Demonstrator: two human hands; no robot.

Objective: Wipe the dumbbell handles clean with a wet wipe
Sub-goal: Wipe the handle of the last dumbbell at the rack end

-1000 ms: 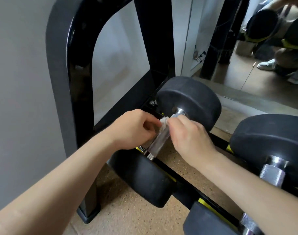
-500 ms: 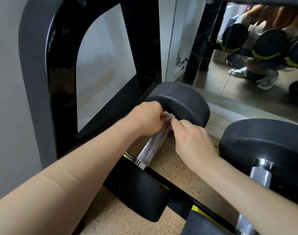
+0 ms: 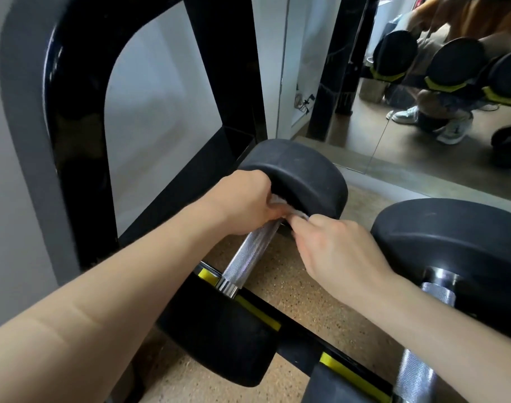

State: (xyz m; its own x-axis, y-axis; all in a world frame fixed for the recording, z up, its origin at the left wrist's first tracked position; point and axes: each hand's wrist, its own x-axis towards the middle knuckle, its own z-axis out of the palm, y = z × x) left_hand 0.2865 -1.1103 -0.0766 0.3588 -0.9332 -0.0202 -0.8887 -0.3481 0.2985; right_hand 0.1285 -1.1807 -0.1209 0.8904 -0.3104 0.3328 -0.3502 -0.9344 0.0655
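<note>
A black dumbbell lies on the rack's bottom tier, its knurled steel handle running from the near head to the far one. A white wet wipe is wrapped over the handle's far end, right against the far head. My left hand pinches the wipe's left end and my right hand pinches its right end. Most of the wipe is hidden by my fingers.
The black rack frame stands close on the left. A second dumbbell with its steel handle lies to the right. A mirror behind shows more dumbbells and a crouching person. Cork floor lies below.
Both hands slid the wipe along the handle from its middle up to the far end, baring most of the knurled steel. The camera tilted slightly up.
</note>
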